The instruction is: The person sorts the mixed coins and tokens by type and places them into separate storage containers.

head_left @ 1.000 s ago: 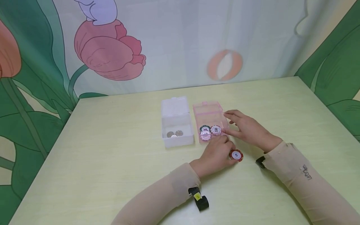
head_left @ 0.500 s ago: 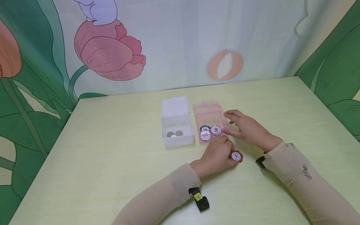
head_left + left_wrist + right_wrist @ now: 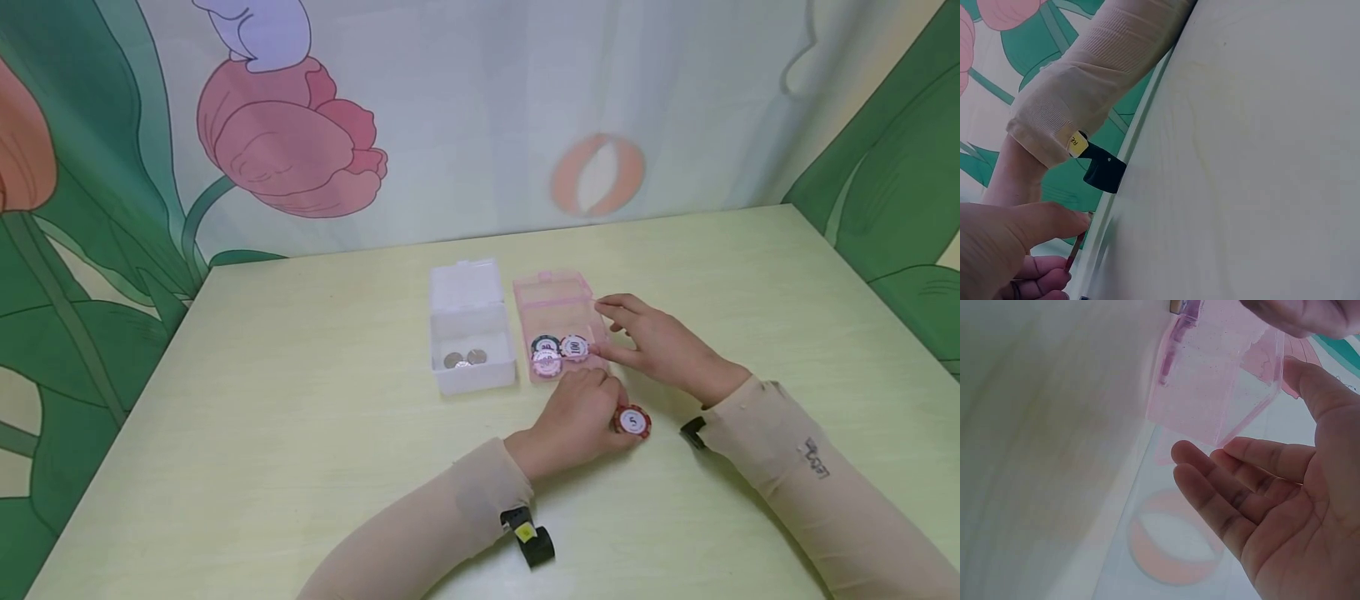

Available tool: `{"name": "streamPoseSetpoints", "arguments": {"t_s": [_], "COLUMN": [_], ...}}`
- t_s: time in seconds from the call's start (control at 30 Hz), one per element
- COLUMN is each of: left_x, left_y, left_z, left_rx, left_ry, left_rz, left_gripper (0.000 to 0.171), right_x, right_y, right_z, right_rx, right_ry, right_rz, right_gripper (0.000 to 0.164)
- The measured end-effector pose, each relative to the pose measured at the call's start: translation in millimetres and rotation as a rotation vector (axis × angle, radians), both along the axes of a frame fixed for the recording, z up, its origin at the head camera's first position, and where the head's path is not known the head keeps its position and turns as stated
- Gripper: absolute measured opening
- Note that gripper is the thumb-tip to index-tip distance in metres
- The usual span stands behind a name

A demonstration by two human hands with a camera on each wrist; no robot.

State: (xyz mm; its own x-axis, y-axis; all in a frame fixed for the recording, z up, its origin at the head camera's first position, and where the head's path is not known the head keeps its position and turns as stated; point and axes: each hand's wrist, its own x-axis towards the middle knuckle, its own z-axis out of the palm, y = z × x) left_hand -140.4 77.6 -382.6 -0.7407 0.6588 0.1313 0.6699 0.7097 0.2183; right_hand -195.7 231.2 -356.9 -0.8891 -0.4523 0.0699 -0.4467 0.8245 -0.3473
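My left hand (image 3: 573,421) pinches a red poker chip (image 3: 632,422) marked 5, just in front of the pink box (image 3: 557,292). In the left wrist view the chip (image 3: 1075,250) appears edge-on between thumb and fingers. The pink box is see-through, its lid tipped back, with several poker chips (image 3: 574,347) inside at the front. My right hand (image 3: 667,346) steadies that box's right side with thumb and fingertips. In the right wrist view its fingers are spread and loosely bent, thumb and forefinger against the box (image 3: 1200,406); nothing lies in the palm.
Left of the pink box stands a translucent white box (image 3: 472,382), lid back, with several silver coins (image 3: 476,357) inside. Both boxes rest on a pale wooden table (image 3: 262,417). A printed curtain (image 3: 465,125) hangs behind the table's far edge.
My left hand and the red chip have shifted slightly toward the table's near side. The right hand and both boxes stay in place; the head view tilts a little.
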Motion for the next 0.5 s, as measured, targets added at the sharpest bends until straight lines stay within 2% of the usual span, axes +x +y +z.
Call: {"name": "streamPoseSetpoints", "arguments": {"t_s": [0.1,0.3,0.5], "left_x": [1.9,5.4,7.2], "left_y": [-1.2,-5.6,-14.8], "left_z": [2.7,9.3,19.9], "left_rx": [-0.002,-0.027,-0.034], "left_ry": [0.0,0.05,0.035], "left_rz": [-0.002,-0.001,-0.001], "left_gripper": [0.032,0.035,0.035], "right_x": [-0.3,-0.6,-0.2], "right_y": [0.4,0.5,0.6], "right_z": [-0.4,-1.1,-0.5], "right_rx": [-0.003,-0.006,-0.004], "right_ry": [0.0,0.003,-0.003], "right_rz": [0.001,-0.004,-0.007], "right_gripper": [0.069,0.069,0.071]}}
